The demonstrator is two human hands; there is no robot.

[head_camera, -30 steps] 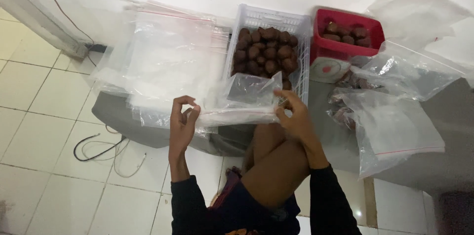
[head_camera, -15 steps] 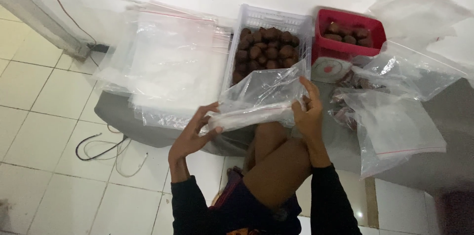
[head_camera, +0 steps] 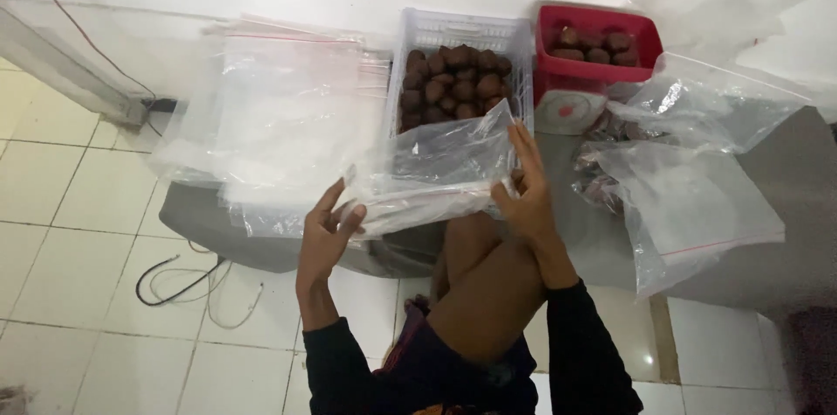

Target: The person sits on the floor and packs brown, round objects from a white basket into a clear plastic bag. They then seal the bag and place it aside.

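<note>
**Packaging in view: clear zip bags only**

Clear plastic bag (head_camera: pixel 436 175) held up at centre, left hand (head_camera: pixel 324 236) and right hand (head_camera: pixel 527 197) gripping its ends. Stack of flat clear bags with thin red seal lines (head_camera: pixel 288 110) at left. Two more clear bags (head_camera: pixel 697 188) at right, red-striped, partly filled with dark fruit.

Long dark sleeves are worn on both arms, ending at the wrists, so the left hand (head_camera: pixel 327 232) and right hand (head_camera: pixel 527 193) are left bare. No rings, watch or gloves can be seen. Dark clothing with a reddish edge is seen at the lower centre of the frame, and a bare knee (head_camera: pixel 488 293) is left uncovered.
</note>
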